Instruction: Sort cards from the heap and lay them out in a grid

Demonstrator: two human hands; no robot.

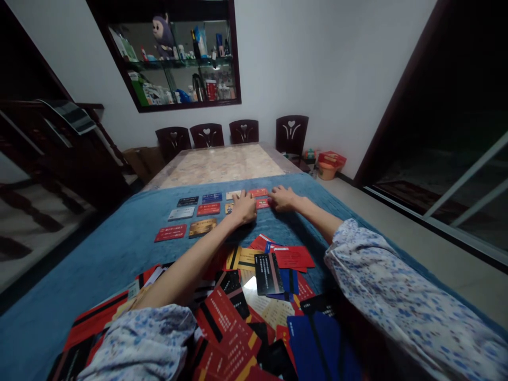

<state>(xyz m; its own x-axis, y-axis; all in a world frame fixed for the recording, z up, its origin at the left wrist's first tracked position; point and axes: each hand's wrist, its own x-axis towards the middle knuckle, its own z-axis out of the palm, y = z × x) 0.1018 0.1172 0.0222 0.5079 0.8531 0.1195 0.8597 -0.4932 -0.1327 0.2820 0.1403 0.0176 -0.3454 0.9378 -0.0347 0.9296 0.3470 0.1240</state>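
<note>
Plastic cards lie in rows on a blue cloth. My left hand (244,208) rests over the right part of these rows, fingers bent downward and somewhat apart, partly covering a pale card (233,195) and a yellowish card (229,208). Just right of it are a red card (259,192) and a smaller-looking red card (262,203). At their right end is my right hand (283,199), fingers apart and thumb beside the nearer card. Whether the fingertips press on the cards is hard to tell. Close to me, a loose pile of cards (270,273) spreads under my forearms.
Left in the rows are a black card (188,201), a blue card (211,197), a silver card (181,213), red cards and a gold card (202,228). The blue cloth (135,227) covers the near table (222,161). Chairs (291,132) stand beyond, below a wall shelf (182,61).
</note>
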